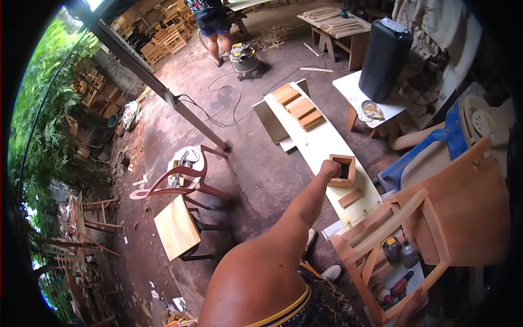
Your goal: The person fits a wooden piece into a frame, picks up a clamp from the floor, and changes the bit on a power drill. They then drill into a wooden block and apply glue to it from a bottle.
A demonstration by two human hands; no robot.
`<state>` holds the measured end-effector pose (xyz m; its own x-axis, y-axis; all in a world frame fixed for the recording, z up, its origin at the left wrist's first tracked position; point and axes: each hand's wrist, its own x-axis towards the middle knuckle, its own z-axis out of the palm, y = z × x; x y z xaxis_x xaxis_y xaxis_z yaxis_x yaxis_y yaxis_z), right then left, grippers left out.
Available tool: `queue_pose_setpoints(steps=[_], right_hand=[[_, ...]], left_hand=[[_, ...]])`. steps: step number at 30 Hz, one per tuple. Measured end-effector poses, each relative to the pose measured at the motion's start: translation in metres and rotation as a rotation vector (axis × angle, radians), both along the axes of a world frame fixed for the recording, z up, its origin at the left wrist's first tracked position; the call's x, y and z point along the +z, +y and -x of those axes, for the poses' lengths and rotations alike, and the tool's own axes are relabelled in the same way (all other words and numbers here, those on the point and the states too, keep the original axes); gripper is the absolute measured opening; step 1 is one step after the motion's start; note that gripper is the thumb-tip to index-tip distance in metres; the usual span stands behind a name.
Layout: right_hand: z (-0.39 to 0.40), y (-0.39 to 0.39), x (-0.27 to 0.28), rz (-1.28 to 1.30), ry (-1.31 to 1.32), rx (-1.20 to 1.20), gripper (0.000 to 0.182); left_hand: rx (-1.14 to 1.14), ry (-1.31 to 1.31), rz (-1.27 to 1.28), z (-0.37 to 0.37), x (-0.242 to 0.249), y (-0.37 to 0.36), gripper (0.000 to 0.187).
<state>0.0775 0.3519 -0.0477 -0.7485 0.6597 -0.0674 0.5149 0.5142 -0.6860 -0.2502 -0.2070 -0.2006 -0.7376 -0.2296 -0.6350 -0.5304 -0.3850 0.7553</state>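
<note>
My left hand is stretched out to a small open wooden box on the long white bench. Its fingers are closed at the box's left rim, and what they hold, if anything, is hidden; the box's inside looks dark. A short wooden block lies just nearer than the box. At the lower right, my right hand grips the lower rail of a wooden chair frame. Through that frame I see a drill battery and a red power tool.
Several wood pieces lie on the bench's far end. A plastic chair and a wooden-topped stool stand left, past a metal post. A blue machine is right. Behind are a shop vacuum and another person.
</note>
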Motion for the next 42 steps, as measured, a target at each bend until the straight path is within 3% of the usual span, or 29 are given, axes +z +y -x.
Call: queue_pose_setpoints(steps=[4, 6, 7, 10, 11, 12, 14, 15, 16, 17, 18, 19, 20, 21, 23, 24, 26, 27, 28, 30, 36, 39, 42], right_hand=[[-0.001, 0.002, 0.0, -0.003, -0.024, 0.036, 0.046], [-0.002, 0.004, -0.002, 0.037, -0.027, 0.055, 0.051], [-0.002, 0.0, 0.0, 0.063, 0.001, 0.052, 0.053], [0.001, 0.003, -0.012, 0.169, 0.106, 0.057, 0.062], [0.0, 0.009, -0.019, 0.395, 0.135, 0.056, 0.065], [0.003, 0.003, -0.018, 0.182, 0.149, 0.095, 0.065], [0.003, 0.018, -0.035, 0.42, 0.087, 0.097, 0.069], [0.0, 0.007, -0.031, 0.323, 0.184, 0.108, 0.069], [0.001, 0.01, -0.028, 0.23, 0.182, 0.199, 0.069], [0.002, 0.006, -0.024, 0.232, 0.197, 0.222, 0.069], [0.002, 0.004, -0.02, 0.173, 0.24, 0.259, 0.07], [0.004, -0.002, -0.01, 0.116, 0.282, 0.293, 0.071], [0.004, -0.009, 0.001, 0.158, 0.328, 0.311, 0.074], [0.005, -0.014, 0.012, 0.006, 0.328, 0.366, 0.075], [0.009, -0.02, 0.029, -0.256, 0.335, 0.473, 0.074], [0.013, -0.026, 0.036, -0.367, 0.346, 0.516, 0.074], [0.025, -0.045, 0.053, -0.407, 0.432, 0.598, 0.066], [0.035, -0.058, 0.059, -0.396, 0.434, 0.66, 0.064], [0.043, -0.075, 0.065, -0.384, 0.43, 0.719, 0.061], [0.063, -0.131, 0.083, -0.273, 0.489, 0.87, 0.052], [0.117, -0.338, 0.111, -0.081, 0.418, 1.265, 0.038], [0.136, -0.424, 0.103, -0.078, 0.252, 1.473, 0.035], [0.142, -0.472, 0.092, -0.037, 0.154, 1.523, 0.036]], left_hand=[[-0.055, 0.046, 0.035, -0.002, -0.006, 0.0, 0.016], [-0.182, -0.042, 0.445, -0.018, 0.012, 0.006, 0.029], [-0.199, -0.044, 0.464, -0.027, 0.014, 0.008, 0.04], [-0.304, 0.054, 0.586, -0.065, 0.016, 0.017, 0.049], [-0.374, 0.123, 0.837, -0.088, 0.018, 0.026, 0.051], [-0.523, 0.175, 1.003, -0.113, 0.015, 0.029, 0.051], [-0.681, 0.284, 1.111, -0.17, -0.004, 0.026, 0.05], [-0.738, 0.333, 1.098, -0.208, 0.003, 0.024, 0.048], [-0.846, 0.237, 1.044, -0.247, 0.041, 0.029, 0.047], [-0.956, 0.26, 1.061, -0.281, 0.04, 0.021, 0.047], [-0.939, 0.325, 1.068, -0.323, 0.059, 0.019, 0.044], [-1.143, 0.075, 1.039, -0.348, 0.07, 0.009, 0.045], [-1.057, 0.14, 1.066, -0.391, 0.019, -0.025, 0.045], [-1.011, 0.072, 1.031, -0.429, 0.003, -0.045, 0.045], [-1.155, -0.119, 1.014, -0.508, -0.049, -0.09, 0.04], [-1.271, -0.182, 1.03, -0.537, -0.028, -0.089, 0.039], [-1.754, -0.276, 1.163, -0.589, -0.02, -0.092, 0.051], [-1.73, -0.376, 1.033, -0.608, -0.02, -0.097, 0.057], [-1.628, -0.465, 0.964, -0.632, -0.048, -0.108, 0.05], [-0.708, -0.719, 0.637, -0.629, 0.0, -0.097, 0.046], [-0.507, -0.43, 0.563, -0.578, -0.011, -0.19, 0.05], [-0.427, -0.38, 0.578, -0.544, 0.019, -0.261, 0.05], [-0.332, -0.341, 0.657, -0.525, 0.035, -0.331, 0.048]])
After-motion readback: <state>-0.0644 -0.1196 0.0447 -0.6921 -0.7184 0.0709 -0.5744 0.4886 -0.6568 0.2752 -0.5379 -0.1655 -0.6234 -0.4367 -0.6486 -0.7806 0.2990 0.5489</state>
